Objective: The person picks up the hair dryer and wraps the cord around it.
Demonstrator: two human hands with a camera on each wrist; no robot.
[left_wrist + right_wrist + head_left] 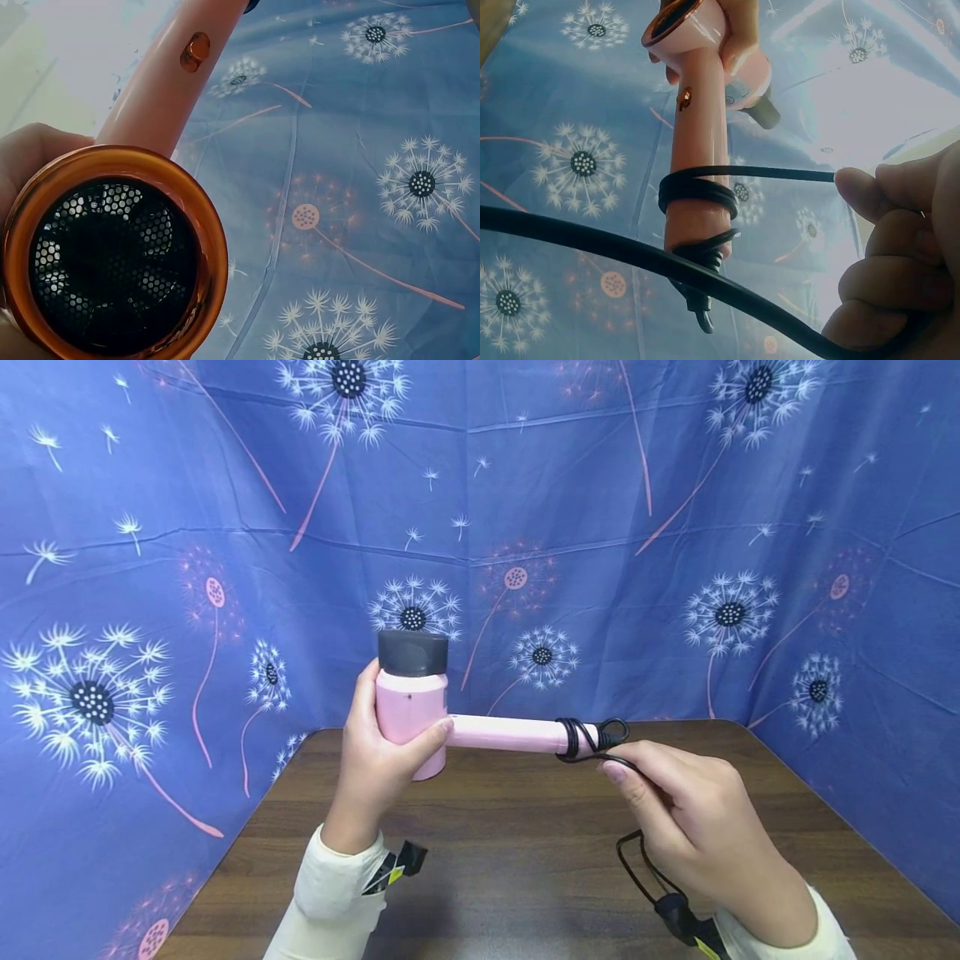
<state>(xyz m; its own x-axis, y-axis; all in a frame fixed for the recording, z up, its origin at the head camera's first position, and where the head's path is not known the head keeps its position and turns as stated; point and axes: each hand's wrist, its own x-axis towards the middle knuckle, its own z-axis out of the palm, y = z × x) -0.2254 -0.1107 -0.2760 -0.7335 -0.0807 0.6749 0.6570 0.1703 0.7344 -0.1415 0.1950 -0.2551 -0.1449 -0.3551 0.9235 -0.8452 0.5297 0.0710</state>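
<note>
A pink hair dryer [411, 710] with a dark nozzle [412, 654] is held up above the table by my left hand [378, 752], which grips its barrel. Its handle [510, 734] points right, and a black cord [573, 739] is wound around the handle's end. My right hand [697, 818] pinches the cord between thumb and forefinger just beyond that end. In the right wrist view a length of cord [780, 173] runs taut from the coils to the fingertips. The left wrist view shows a copper-coloured rim [214, 247] around a dark mesh grille and a switch [195, 52] on the handle.
Below the hands lies a brown wooden table [517, 843]. A blue dandelion-print cloth [480, 527] hangs behind it and at both sides. Black gear with a yellow tag [397, 874] sits at the left cuff; a black loop [633, 864] hangs under the right hand.
</note>
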